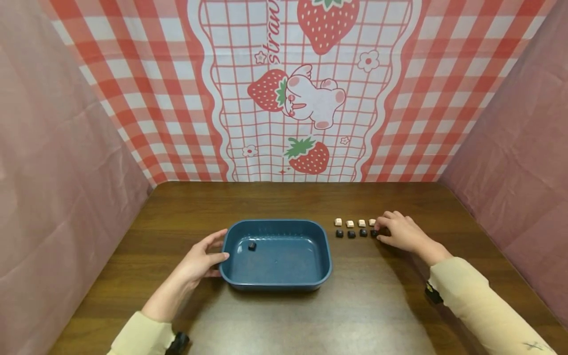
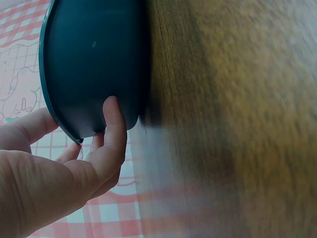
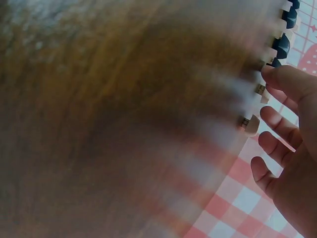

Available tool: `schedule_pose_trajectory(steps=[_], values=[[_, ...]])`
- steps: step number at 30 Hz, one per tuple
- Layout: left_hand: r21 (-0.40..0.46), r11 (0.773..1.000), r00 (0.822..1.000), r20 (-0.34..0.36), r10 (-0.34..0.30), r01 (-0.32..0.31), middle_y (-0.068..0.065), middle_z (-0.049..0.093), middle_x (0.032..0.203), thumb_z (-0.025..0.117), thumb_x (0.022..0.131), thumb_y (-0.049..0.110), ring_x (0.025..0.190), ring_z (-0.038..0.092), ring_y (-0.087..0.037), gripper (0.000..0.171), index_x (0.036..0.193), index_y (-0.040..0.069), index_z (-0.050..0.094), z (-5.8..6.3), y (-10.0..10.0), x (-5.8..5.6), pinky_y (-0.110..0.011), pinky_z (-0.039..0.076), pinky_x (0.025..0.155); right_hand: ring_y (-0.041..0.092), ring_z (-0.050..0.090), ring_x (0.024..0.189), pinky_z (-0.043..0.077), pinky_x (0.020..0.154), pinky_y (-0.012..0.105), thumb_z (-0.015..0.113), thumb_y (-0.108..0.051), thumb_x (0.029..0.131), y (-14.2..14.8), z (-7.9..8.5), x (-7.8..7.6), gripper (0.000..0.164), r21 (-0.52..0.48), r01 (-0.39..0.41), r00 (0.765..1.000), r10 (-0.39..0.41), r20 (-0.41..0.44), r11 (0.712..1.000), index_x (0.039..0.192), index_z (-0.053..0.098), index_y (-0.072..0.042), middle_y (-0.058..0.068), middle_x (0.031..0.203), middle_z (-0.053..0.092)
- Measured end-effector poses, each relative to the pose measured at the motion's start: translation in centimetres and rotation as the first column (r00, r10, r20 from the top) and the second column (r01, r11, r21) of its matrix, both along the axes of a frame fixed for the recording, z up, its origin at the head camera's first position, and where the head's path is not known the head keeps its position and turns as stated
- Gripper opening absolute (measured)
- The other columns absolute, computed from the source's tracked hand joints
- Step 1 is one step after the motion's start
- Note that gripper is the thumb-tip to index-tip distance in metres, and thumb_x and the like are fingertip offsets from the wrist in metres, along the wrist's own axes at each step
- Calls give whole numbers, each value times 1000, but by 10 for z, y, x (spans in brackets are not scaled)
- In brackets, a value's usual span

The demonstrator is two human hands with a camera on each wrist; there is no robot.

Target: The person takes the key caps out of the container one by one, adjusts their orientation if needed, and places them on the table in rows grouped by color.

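Observation:
At its left end, a blue rectangular tray (image 1: 276, 286) is gripped by my left hand (image 1: 201, 259), the thumb over the rim and fingers against the outer wall. One small black keycap (image 1: 252, 246) lies inside the tray, towards its left side. Right of the tray, white keycaps (image 1: 350, 224) form a back row and black keycaps (image 1: 351, 234) a front row. My right hand (image 1: 401, 231) is at the right end of these rows, thumb and index finger pinching the last black keycap (image 1: 374, 233). White keycaps (image 3: 251, 125) sit under its other fingers in the right wrist view.
Everything stands on a brown wooden table (image 1: 284, 320). A red-and-white checked cloth (image 1: 284, 148) with strawberries hangs along the back edge. Plain pink cloths (image 1: 510, 123) close off both sides.

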State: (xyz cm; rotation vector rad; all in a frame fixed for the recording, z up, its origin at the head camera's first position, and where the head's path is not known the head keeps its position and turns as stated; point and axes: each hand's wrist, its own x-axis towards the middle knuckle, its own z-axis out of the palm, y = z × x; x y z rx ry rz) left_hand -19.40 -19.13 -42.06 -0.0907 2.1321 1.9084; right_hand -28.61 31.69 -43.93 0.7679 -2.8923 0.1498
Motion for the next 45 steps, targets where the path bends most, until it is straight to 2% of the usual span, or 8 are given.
schedule_pose_trajectory(steps=[8,13,20,29,37,45], values=[[7,1000,1000,-1,6,-6,-25,42,134,56,89,-2,97,58,-30,60,144,11,36,-1,0,-1,-46,56,70,26,51,86,37,61,39,77,-21,76,0,0,0,20,6,16,1000,-16,16,1000,87,61,-21,0,90,55],[3,1000,1000,-1,9,-9,-25,42,133,56,89,-2,97,58,-30,60,144,11,36,-1,0,-1,-46,56,69,25,51,85,36,60,38,78,-21,75,-4,8,1,21,-13,-14,1000,14,-18,1000,89,63,-18,1,91,56],[-3,1000,1000,-1,13,-13,-25,42,133,56,89,-2,97,58,-30,59,144,11,36,-1,1,0,-46,56,69,20,48,79,32,59,33,79,-20,74,-17,25,1,21,-5,-70,995,69,-71,998,89,63,-17,2,86,55],[-7,1000,1000,5,12,-12,-25,42,134,56,90,-2,99,58,-31,59,144,11,36,0,1,0,-46,56,70,24,51,85,36,61,37,77,-22,75,-41,47,-2,22,2,-109,987,108,-117,994,92,65,-16,1,93,57],[-1,1000,1000,1,10,-10,-25,43,134,56,89,-2,98,58,-31,59,144,11,36,0,1,0,-45,56,69,25,51,90,38,66,40,77,-22,75,-63,71,-5,26,34,-155,984,157,-85,987,96,65,-15,2,96,57],[-12,1000,1000,3,6,-6,-25,42,134,57,90,-1,96,58,-30,59,144,11,36,1,0,0,-45,56,68,25,52,95,38,69,40,76,-26,76,-95,95,-7,26,70,-213,971,219,-94,974,98,64,-17,3,97,57]])
